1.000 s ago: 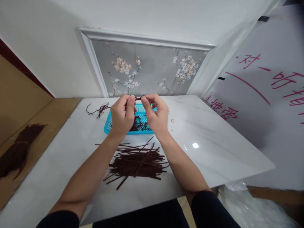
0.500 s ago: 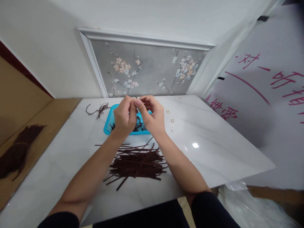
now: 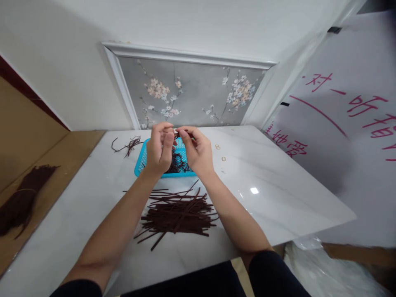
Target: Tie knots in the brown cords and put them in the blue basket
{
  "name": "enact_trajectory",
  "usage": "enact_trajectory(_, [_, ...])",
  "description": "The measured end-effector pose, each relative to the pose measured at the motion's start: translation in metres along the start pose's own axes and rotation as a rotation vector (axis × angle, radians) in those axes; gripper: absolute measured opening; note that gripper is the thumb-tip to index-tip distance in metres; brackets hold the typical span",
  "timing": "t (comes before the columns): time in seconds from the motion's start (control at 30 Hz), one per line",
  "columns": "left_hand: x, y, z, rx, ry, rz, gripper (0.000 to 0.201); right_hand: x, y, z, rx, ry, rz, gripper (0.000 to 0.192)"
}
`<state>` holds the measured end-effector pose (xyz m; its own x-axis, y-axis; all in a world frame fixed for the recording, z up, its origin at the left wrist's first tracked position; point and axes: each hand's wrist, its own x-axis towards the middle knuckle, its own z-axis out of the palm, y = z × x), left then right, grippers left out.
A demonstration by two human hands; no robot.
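Dark brown and thin, a short strip (image 3: 177,135) is pinched between both hands above the blue basket (image 3: 140,161), near the far edge of the white marble table (image 3: 278,194). Only a small stretch of it shows between the fingertips, and that stretch runs roughly left to right across the head view, about level; the rest is hidden behind the fingers, so its full length cannot be told.

Left hand (image 3: 159,150) is raised with its back to the camera, thumb and forefinger closed together on the strip's left end, the other fingers curled loosely. Right hand (image 3: 196,150) mirrors it just beside, thumb and forefinger nipped on the right end. The two hands nearly touch at the fingertips.

Below them, inside the basket, lies a tangle of dark finished pieces (image 3: 177,165). Nearer the person, between the forearms, a loose pile of straight brown strips (image 3: 177,214) lies on the table, mostly running left to right. A few stray strands (image 3: 128,144) lie left of the basket. Small gold rings (image 3: 217,147) sit on the marble to the right of the hands. On the brown board at the far left rests a thick bundle of the same brown material (image 3: 21,200).
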<state>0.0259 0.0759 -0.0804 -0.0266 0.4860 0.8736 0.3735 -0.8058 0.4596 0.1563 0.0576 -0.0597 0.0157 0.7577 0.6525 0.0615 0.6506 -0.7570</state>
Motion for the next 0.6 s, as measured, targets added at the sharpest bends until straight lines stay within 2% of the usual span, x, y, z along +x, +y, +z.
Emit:
enact_trajectory(0.07, [0.002, -0.001, -0.002, -0.016, -0.039, -0.03, 0.025, 0.002, 0.0, -0.001, 0.043, -0.017, 0.04, 0.02])
enact_trajectory(0.17, [0.005, -0.001, -0.006, 0.088, -0.101, 0.052, 0.017, 0.005, 0.001, -0.002, 0.152, -0.035, 0.1, 0.021])
enact_trajectory(0.23, [0.006, 0.0, -0.009, 0.132, -0.095, 0.098, 0.012, 0.006, 0.002, -0.001, 0.269, -0.071, 0.141, 0.024])
enact_trajectory(0.3, [0.007, 0.001, -0.01, 0.112, -0.067, 0.088, 0.011, 0.006, 0.002, 0.0, 0.371, -0.104, 0.178, 0.028])
enact_trajectory(0.4, [0.006, 0.007, -0.006, -0.034, -0.012, -0.011, 0.015, 0.006, -0.001, -0.001, 0.418, -0.13, 0.215, 0.027])
enact_trajectory(0.53, [0.006, 0.02, 0.004, -0.273, 0.119, -0.179, 0.024, 0.004, -0.006, -0.004, 0.355, -0.131, 0.243, 0.019])
enact_trajectory(0.6, [0.006, 0.025, 0.006, -0.362, 0.134, -0.238, 0.026, 0.004, -0.008, -0.005, 0.327, -0.129, 0.237, 0.017])
